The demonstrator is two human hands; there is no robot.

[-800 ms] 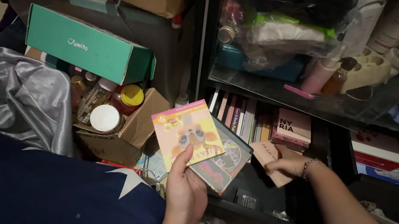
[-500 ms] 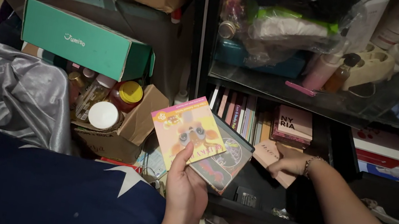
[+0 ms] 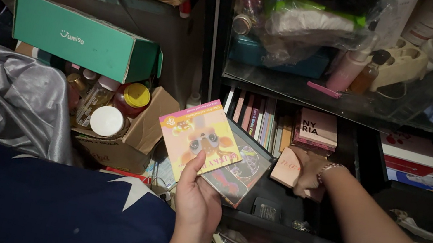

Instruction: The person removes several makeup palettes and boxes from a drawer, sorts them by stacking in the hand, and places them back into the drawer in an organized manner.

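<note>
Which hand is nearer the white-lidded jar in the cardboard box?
Left. The left hand, holding the pink and yellow booklet, is just right of and below the white-lidded jar. The right hand is farther right, gripping a pink flat case at the shelf.

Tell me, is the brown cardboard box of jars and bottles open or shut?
Open. The brown cardboard box has its flap folded outward, and a white round lid and yellow-capped jar show from above.

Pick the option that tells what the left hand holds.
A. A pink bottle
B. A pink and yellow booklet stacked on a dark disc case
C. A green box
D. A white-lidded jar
B: the left hand grips the pink and yellow booklet with the dark disc case beneath it, thumb on the cover.
</note>
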